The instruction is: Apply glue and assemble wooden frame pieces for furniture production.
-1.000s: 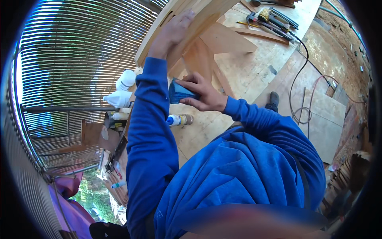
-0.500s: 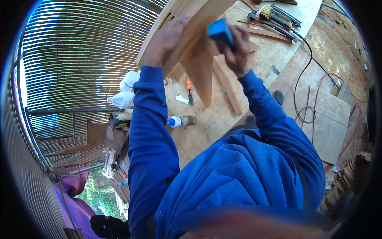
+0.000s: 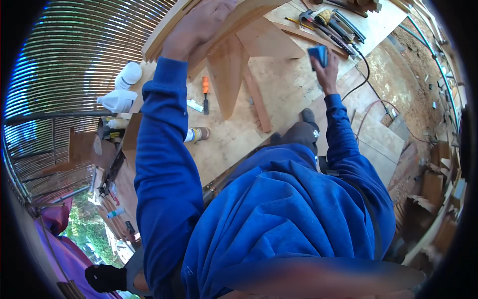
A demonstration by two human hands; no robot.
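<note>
Apparently a rubbing or smoothing step, between strokes. Right hand (image 3: 327, 71), upper right of frame, pinches a small blue rectangular block (image 3: 317, 57), apart from the work. Left hand (image 3: 199, 29) lies over a long pale wooden beam (image 3: 251, 19), upper centre; finger closure unclear. Another stroke would call for bringing block to beam, left hand steadying.

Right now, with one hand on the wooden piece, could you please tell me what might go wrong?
Only the left hand is seen on the wooden piece, which might shift if nothing else holds it. The bottle is partly hidden beside the left sleeve, so that arm could knock it. The black cord runs from near the tools past the edge of the worktop, so a snag might pull something along.
</note>
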